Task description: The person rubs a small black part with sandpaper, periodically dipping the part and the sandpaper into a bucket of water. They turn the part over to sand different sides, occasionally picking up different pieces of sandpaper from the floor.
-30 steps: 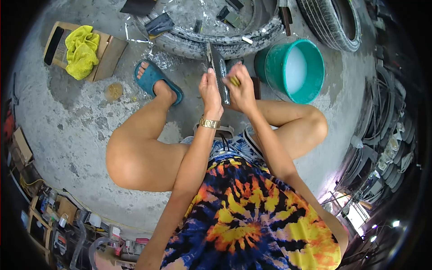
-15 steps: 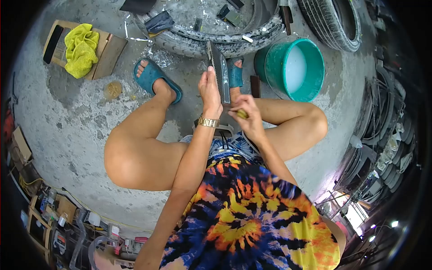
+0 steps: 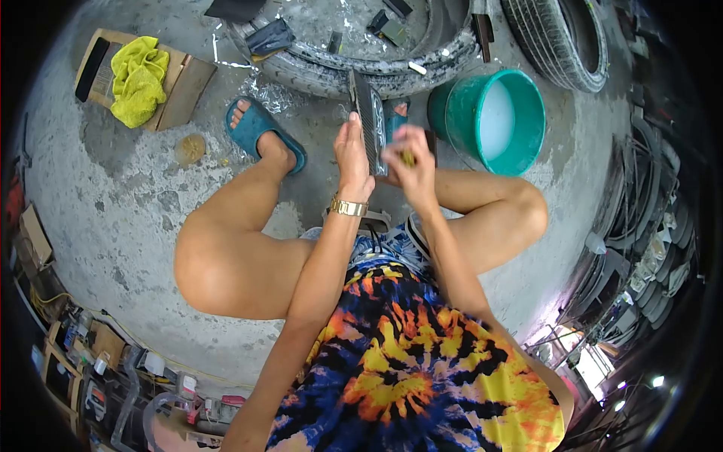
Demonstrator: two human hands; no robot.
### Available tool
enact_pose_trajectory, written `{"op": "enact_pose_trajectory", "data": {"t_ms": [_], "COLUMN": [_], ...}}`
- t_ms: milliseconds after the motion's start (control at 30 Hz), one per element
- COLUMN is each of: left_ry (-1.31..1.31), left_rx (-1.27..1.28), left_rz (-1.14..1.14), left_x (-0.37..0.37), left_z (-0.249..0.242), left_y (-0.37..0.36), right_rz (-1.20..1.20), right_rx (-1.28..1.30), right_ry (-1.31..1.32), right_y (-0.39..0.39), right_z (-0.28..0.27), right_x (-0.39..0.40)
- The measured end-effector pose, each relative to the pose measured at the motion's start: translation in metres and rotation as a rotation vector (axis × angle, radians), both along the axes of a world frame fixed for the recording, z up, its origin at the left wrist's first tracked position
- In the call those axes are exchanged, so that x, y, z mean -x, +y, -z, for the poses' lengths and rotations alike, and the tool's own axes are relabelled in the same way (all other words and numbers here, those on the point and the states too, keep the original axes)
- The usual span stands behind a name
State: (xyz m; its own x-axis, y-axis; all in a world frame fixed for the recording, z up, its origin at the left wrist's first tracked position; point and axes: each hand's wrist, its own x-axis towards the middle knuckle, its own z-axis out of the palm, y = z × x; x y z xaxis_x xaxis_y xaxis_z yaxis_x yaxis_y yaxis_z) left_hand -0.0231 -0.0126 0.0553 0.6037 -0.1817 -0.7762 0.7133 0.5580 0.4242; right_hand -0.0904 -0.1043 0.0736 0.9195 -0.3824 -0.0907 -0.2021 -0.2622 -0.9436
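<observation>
Strip of dark, shiny stuff [image 3: 369, 124] in the head view, long and thin, just above the middle, long end up to 12 o'clock. Held in the left hand [image 3: 352, 154], with that hand partly closed, thumb up along one side, other fingers mostly hidden. Gold watch [image 3: 349, 206] on the left wrist. Right hand [image 3: 413, 167] just to the 3 o'clock side of the strip, curled nearly shut, pinching a small yellow-green bit [image 3: 408, 157]. Blurry there, so cannot tell if touching the strip.

Going round the head view like a clock, from its middle: big tire [image 3: 331, 75] flat on the floor [image 3: 135, 248] at 12 o'clock, with a little white stick [image 3: 417, 68] on top and dark bits [image 3: 392, 32] inside the ring. One more tire [image 3: 527, 38] between 1 and 2 o'clock. Green bucket [image 3: 456, 113] at 2 o'clock, with cloudy white water [image 3: 497, 120] inside. Lots of dark, curved things [image 3: 663, 279] piled up at 3 o'clock. Cardboard box [image 3: 183, 94] at 10 o'clock, with a crumpled yellow cloth [image 3: 139, 83] and a black strip [image 3: 92, 69] on top. Blue sandal [image 3: 260, 132] on the floor between box and tire, foot inside.
</observation>
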Motion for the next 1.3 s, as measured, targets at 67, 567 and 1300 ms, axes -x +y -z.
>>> {"op": "enact_pose_trajectory", "data": {"t_ms": [67,567,1300], "left_ry": [-0.082,-0.037,-0.216], "left_rx": [0.055,0.008,-0.076], "left_rz": [-0.016,-0.047,0.126], "left_x": [0.003,-0.002,0.000], "left_z": [0.013,0.001,0.023], "left_y": [-0.001,-0.006,-0.003], "right_rz": [0.043,0.053,-0.014], "right_rx": [-0.093,-0.016,0.079], "right_ry": [-0.053,0.028,0.107], "right_y": [-0.012,-0.003,-0.007], "right_z": [0.014,0.000,-0.020], "right_x": [-0.027,-0.014,0.052]}}
